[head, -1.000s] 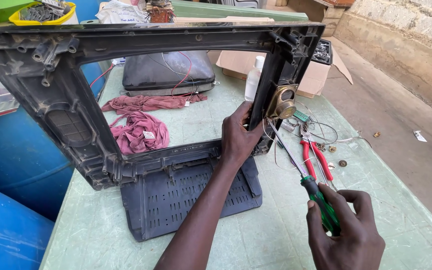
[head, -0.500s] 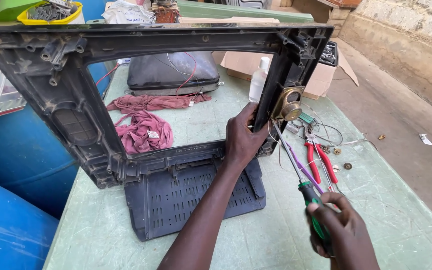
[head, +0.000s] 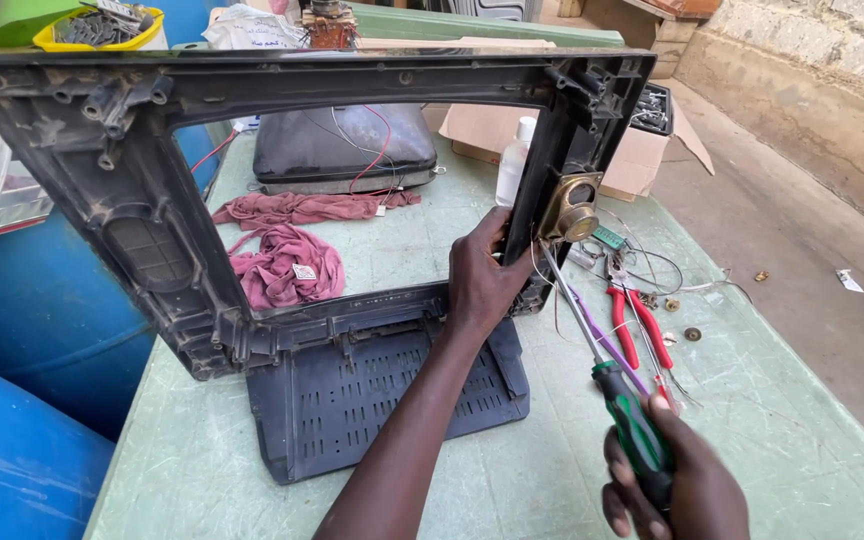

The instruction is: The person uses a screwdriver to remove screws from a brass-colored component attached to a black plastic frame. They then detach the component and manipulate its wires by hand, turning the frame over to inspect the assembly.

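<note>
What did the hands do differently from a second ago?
The right hand has lifted the green-handled screwdriver so its tip now reaches up by the brass speaker on the frame; before, it pointed lower, nearer the red pliers. The left hand keeps gripping the black frame, which stays upright. The rags and grille panel have not moved.

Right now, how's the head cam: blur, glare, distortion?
Head view: even daylight, soft shadows and no harsh glare on the pale green table; the black plastic television frame bows with wide-angle distortion; the left hand is sharp; the right hand on the green-handled screwdriver is cropped at the bottom edge.
</note>
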